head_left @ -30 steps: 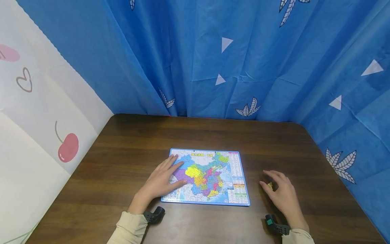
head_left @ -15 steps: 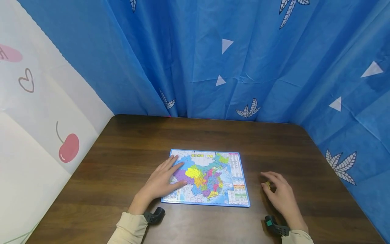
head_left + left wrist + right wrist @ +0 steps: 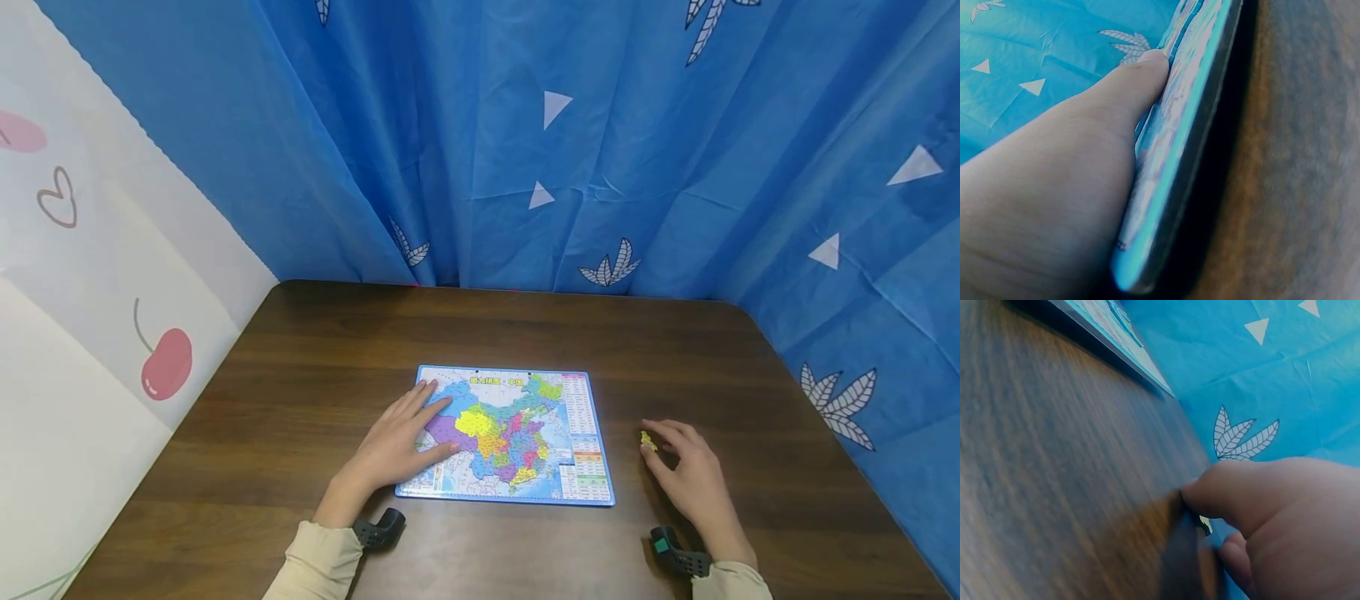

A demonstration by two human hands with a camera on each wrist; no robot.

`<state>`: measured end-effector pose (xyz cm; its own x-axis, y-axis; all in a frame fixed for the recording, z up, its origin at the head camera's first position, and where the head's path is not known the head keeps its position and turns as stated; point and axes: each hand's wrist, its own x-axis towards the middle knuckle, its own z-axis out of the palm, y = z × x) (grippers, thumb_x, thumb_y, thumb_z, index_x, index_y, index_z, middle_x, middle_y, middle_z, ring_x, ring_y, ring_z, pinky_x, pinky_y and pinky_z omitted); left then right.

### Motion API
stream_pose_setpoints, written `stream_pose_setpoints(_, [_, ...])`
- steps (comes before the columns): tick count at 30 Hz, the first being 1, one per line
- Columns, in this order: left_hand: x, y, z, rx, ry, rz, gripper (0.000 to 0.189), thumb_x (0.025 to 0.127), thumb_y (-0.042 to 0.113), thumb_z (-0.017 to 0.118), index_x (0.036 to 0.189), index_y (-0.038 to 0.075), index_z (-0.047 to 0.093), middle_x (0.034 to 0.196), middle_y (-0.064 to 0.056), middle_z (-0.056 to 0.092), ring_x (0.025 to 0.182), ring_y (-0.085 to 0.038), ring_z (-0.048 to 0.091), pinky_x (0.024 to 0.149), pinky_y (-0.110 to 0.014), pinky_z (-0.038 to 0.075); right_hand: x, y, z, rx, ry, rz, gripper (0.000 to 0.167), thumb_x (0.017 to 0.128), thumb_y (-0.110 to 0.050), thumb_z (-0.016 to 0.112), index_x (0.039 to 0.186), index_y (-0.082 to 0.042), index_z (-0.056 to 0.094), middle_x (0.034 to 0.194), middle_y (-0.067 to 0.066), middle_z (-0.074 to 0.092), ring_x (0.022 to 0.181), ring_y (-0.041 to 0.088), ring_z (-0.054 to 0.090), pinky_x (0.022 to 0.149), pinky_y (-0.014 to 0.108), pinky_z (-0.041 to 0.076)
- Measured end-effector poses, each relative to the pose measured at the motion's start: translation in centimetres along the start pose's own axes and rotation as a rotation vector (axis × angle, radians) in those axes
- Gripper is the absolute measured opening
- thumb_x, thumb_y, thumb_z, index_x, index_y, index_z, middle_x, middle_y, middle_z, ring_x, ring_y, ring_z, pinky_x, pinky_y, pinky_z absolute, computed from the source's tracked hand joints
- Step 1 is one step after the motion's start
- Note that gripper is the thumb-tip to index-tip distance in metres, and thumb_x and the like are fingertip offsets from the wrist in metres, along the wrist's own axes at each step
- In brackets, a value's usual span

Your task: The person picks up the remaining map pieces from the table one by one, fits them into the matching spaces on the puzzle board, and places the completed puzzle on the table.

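A blue-rimmed map puzzle board (image 3: 517, 492) with many coloured regions lies on the table in the head view. My left hand (image 3: 397, 446) rests flat over its left side, fingers spread and straight. In the left wrist view the thumb (image 3: 1141, 75) lies along the board's face, near its blue edge (image 3: 1166, 181). To the right of the board, my right hand (image 3: 693, 471) pinches a small yellow puzzle piece (image 3: 648, 440) between thumb and curled fingers. From the right wrist, only a sliver of the yellow piece shows, low over the wood behind the thumb (image 3: 1222, 494).
The brown wooden table (image 3: 337, 342) reaches back to a blue curtain (image 3: 495, 150) printed with leaves and triangles. A white patterned cloth (image 3: 97, 275) hangs on the left. Each wrist wears a black camera mount.
The yellow puzzle piece has shifted left and slightly forward, from inside the right hand's grasp out to its fingertips. The left hand and the board have stayed put.
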<state>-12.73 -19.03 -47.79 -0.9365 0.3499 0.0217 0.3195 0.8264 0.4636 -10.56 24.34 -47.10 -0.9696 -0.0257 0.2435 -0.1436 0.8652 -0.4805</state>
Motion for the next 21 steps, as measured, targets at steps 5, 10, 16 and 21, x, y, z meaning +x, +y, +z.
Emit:
stream_pose_setpoints(5, [0.01, 0.01, -0.01, -0.002, 0.0, 0.003, 0.081, 0.091, 0.068, 0.062, 0.158, 0.025, 0.044, 0.173, -0.004, 0.02, 0.161, -0.029, 0.014, 0.126, -0.058, 0.021, 0.02, 0.13, -0.04, -0.021, -0.011, 0.065, 0.041, 0.093, -0.014, 0.076, 0.131, -0.001, 0.066, 0.128, 0.027, 0.062, 0.103, 0.043, 0.067, 0.088, 0.063, 0.054])
stream_pose_setpoints(10, [0.02, 0.06, -0.02, -0.004, 0.007, 0.008, 0.081, 0.091, 0.067, 0.062, 0.158, 0.024, 0.045, 0.173, -0.004, 0.021, 0.16, -0.029, 0.015, 0.126, -0.059, 0.021, 0.19, 0.16, 0.04, -0.034, -0.003, 0.101, 0.041, 0.094, -0.019, 0.076, 0.129, 0.001, 0.067, 0.122, 0.026, 0.065, 0.102, 0.042, 0.066, 0.087, 0.061, 0.054])
stream_pose_setpoints(16, [0.03, 0.1, -0.07, -0.006, 0.007, 0.006, 0.081, 0.091, 0.067, 0.062, 0.158, 0.024, 0.045, 0.173, -0.004, 0.021, 0.16, -0.029, 0.015, 0.126, -0.059, 0.021, 0.22, -0.08, 0.24, -0.048, 0.007, 0.104, 0.037, 0.092, -0.02, 0.078, 0.121, 0.001, 0.072, 0.117, 0.026, 0.067, 0.098, 0.039, 0.062, 0.082, 0.057, 0.052])
stream_pose_setpoints(21, [0.04, 0.05, 0.0, 0.0, 0.005, 0.006, 0.081, 0.091, 0.068, 0.062, 0.158, 0.024, 0.045, 0.173, -0.004, 0.021, 0.16, -0.029, 0.015, 0.126, -0.058, 0.021, 0.19, -0.25, 0.33, -0.058, -0.021, 0.101, 0.03, 0.094, -0.016, 0.076, 0.119, 0.0, 0.074, 0.119, 0.027, 0.065, 0.102, 0.04, 0.059, 0.081, 0.057, 0.051])
